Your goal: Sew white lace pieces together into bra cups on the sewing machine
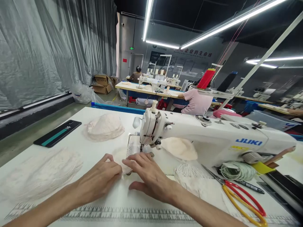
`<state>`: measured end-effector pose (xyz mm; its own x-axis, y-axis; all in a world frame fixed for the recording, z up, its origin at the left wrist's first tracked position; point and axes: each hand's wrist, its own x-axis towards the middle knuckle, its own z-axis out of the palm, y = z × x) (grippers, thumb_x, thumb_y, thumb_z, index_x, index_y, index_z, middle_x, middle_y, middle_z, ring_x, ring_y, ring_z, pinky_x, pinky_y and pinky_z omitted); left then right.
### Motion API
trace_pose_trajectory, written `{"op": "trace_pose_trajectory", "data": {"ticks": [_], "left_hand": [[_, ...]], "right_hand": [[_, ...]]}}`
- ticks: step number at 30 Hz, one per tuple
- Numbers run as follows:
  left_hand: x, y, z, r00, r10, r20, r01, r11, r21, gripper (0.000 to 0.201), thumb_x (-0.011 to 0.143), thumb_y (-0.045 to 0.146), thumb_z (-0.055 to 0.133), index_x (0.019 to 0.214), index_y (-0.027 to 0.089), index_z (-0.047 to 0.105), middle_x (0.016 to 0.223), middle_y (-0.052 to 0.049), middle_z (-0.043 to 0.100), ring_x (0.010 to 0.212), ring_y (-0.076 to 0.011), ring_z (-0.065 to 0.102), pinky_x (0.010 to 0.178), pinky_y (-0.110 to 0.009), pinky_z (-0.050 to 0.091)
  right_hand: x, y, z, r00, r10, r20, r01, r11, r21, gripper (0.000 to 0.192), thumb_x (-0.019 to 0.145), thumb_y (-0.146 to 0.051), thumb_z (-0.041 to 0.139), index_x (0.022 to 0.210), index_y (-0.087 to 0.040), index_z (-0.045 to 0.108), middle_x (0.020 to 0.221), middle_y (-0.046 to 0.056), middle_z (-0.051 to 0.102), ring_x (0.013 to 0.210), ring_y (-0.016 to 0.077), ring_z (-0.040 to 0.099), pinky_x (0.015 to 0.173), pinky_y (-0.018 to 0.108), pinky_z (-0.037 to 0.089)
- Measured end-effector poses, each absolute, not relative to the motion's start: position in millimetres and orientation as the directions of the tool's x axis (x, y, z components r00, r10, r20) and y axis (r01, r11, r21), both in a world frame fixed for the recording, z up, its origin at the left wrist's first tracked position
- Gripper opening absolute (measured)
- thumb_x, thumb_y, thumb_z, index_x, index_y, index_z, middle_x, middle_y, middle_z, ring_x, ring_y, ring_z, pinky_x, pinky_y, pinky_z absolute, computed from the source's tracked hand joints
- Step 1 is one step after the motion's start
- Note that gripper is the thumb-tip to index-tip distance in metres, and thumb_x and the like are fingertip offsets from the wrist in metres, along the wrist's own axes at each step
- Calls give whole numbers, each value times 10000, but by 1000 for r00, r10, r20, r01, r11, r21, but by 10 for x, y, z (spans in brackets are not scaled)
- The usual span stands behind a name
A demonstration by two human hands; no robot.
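Both hands flat on the tabletop [99,201], fingers spread, pressing a small pale fabric piece [119,157] right in front of the sewing machine [213,135]. Left hand [100,179] sits on the piece's left side, right hand [146,173] on its right w/ fingertips [126,162] at the edge near the needle area; the two hands nearly touch. Neither is pinching, just palms down. The piece is cream, thin, rounded, mostly hidden under the fingers, lying partly at the presser foot [142,149]. Count time: one white JUKI machine, two hands, approx. four other cream fabric stacks, i.e. one domed pile [105,127] back left, one flatter heap [42,173] near left, one cup shape [181,148] under the machine arm, one lacy pile [196,181] at right. One pair of scissors [243,195], red and yellow handles, lies right. One dark phone [58,133] left. One coil of pale cord [238,170] beside the machine base.
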<state>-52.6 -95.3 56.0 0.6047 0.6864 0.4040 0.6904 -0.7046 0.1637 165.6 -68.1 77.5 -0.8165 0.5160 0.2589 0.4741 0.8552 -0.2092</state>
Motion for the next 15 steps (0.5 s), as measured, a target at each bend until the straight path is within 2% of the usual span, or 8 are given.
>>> {"op": "trace_pose_trajectory", "data": {"ticks": [2,4,5,7,9,10,13,15], "left_hand": [[-556,-1208,615,517,834,193,712,-544,443,246,921,193,333,825,213,559,734,21,588,685,-138,547,635,-235,420],[-559,-1431,643,424,905,-29,666,-290,688,290,935,357,345,798,209,553,721,18,572,670,-141,526,552,-214,386],[-548,-1536,642,409,906,-106,582,-170,795,324,912,455,383,797,206,556,709,21,569,652,-137,516,549,-213,380],[-502,-1734,610,434,882,-181,314,40,949,423,776,616,534,856,203,577,741,16,597,685,-143,528,599,-225,394],[-431,-1913,548,476,856,-204,72,194,978,526,624,627,689,916,197,606,784,3,622,719,-151,540,637,-233,399],[-390,-1991,510,485,845,-226,7,255,967,510,593,585,740,895,191,623,762,5,622,701,-143,535,626,-225,393],[-259,-2160,375,486,821,-299,-114,399,910,328,627,449,780,708,160,646,611,28,569,574,-96,473,544,-192,355],[-177,-2232,273,492,826,-276,-237,432,870,301,630,420,785,636,152,650,581,26,561,556,-92,471,543,-193,361]], "right_hand": [[1556,-720,798,-845,509,163,443,837,-321,426,764,-232,706,1155,-166,551,1007,63,640,956,195,554,874,364,389],[1524,-752,837,-882,471,25,392,761,-516,239,748,-180,711,975,-146,643,800,12,660,785,144,586,791,292,429],[1534,-775,862,-895,445,-37,366,683,-632,176,743,-189,714,902,-134,662,727,-4,647,706,120,580,723,247,441],[1594,-849,911,-911,390,-131,316,460,-830,191,732,-265,719,834,-111,673,671,-14,623,621,91,558,616,188,438],[1687,-965,950,-906,368,-209,307,230,-923,272,710,-345,725,818,-100,674,665,-14,614,612,83,556,613,175,440],[1737,-1036,963,-897,364,-252,319,136,-938,305,686,-371,738,811,-100,676,666,-15,613,619,84,560,630,177,445],[1881,-1275,978,-868,365,-336,337,-64,-939,362,612,-392,782,799,-99,679,680,-12,617,641,84,572,673,178,451],[1960,-1443,967,-858,366,-360,321,-164,-933,371,597,-383,790,802,-95,677,702,-6,620,657,82,579,698,177,459]]}}
